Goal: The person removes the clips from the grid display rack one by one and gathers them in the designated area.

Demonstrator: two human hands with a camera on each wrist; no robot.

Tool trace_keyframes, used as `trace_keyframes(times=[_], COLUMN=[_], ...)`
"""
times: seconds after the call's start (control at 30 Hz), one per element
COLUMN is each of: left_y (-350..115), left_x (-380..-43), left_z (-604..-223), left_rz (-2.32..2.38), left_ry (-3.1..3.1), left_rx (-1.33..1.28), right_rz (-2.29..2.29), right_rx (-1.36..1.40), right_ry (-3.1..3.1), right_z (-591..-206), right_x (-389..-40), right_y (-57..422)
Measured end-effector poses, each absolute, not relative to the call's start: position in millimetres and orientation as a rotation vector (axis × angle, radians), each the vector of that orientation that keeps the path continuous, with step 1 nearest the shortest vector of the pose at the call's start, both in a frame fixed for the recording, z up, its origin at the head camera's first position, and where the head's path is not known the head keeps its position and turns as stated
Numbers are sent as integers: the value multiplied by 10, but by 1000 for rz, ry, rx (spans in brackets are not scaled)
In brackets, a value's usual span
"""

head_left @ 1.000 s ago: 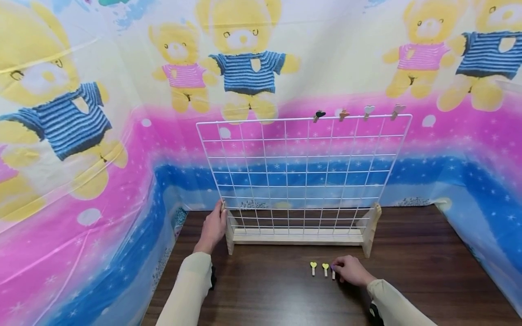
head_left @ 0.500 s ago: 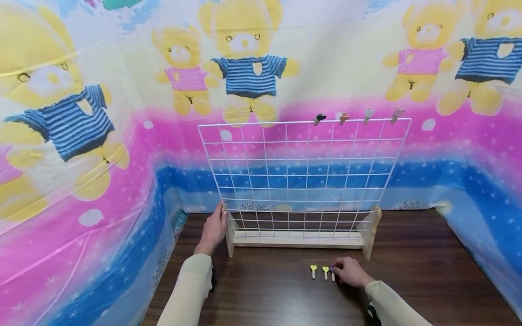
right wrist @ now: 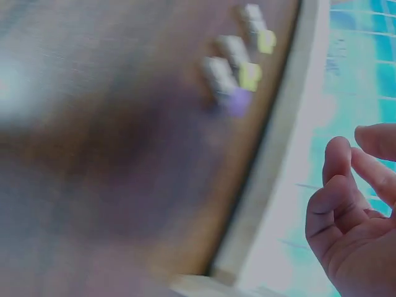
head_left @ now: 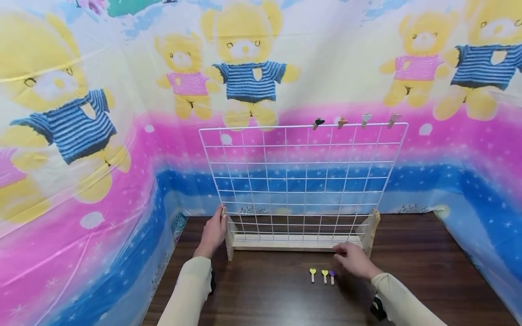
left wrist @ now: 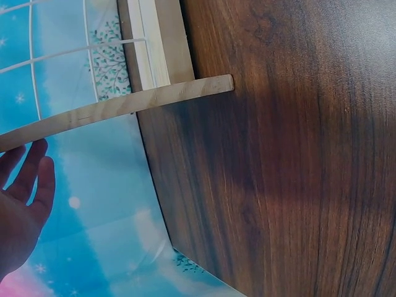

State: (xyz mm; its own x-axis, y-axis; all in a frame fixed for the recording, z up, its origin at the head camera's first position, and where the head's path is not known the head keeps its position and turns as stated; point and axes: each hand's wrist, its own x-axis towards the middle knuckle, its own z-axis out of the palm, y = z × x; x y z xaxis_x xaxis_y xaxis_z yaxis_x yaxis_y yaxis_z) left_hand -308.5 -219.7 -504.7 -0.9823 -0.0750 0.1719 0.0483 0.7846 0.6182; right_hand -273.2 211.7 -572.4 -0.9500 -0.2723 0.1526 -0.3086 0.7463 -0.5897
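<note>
Sleeves (head_left: pixel 183 290) ran off the bottom edge of the head view, and the right hand (head_left: pixel 356 260) covered part of the wooden stand (head_left: pixel 281 245), which bore a white wire grid (head_left: pixel 287 178). Two yellow clips (head_left: pixel 312 272) and a purple clip (head_left: pixel 332 274), heart-topped, lay on the desk (head_left: pixel 269 290) in front; a dark clip (head_left: pixel 319 122), an orange clip (head_left: pixel 342 122), a white clip (head_left: pixel 366 119) and a pale pink clip (head_left: pixel 394 119) sat on the top bar.

In the left wrist view the left hand (left wrist: pixel 23 210) was cut off, its fingers touching the outer face of the stand's side panel (left wrist: pixel 124 106); I could not tell whether they gripped it.

In the right wrist view blur softened the desk clips, while the right fingers, loosely bent, plainly held nothing.
</note>
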Motion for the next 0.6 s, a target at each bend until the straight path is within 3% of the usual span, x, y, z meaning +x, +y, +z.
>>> trace_keyframes(times=[0.3,0.6], left_y=[-2183,-2194], left_x=[-3076,-3094], left_z=[-5049,-5056], left_rz=[-971,-976], left_ry=[-2808,-2801], left_rx=[47,49], right_rz=[904,851], right_rx=[670,807], right_ry=[-2732,-2438], right_z=[-4798,-3439], right_x=[-2727,-2647], right_y=[2070,1905])
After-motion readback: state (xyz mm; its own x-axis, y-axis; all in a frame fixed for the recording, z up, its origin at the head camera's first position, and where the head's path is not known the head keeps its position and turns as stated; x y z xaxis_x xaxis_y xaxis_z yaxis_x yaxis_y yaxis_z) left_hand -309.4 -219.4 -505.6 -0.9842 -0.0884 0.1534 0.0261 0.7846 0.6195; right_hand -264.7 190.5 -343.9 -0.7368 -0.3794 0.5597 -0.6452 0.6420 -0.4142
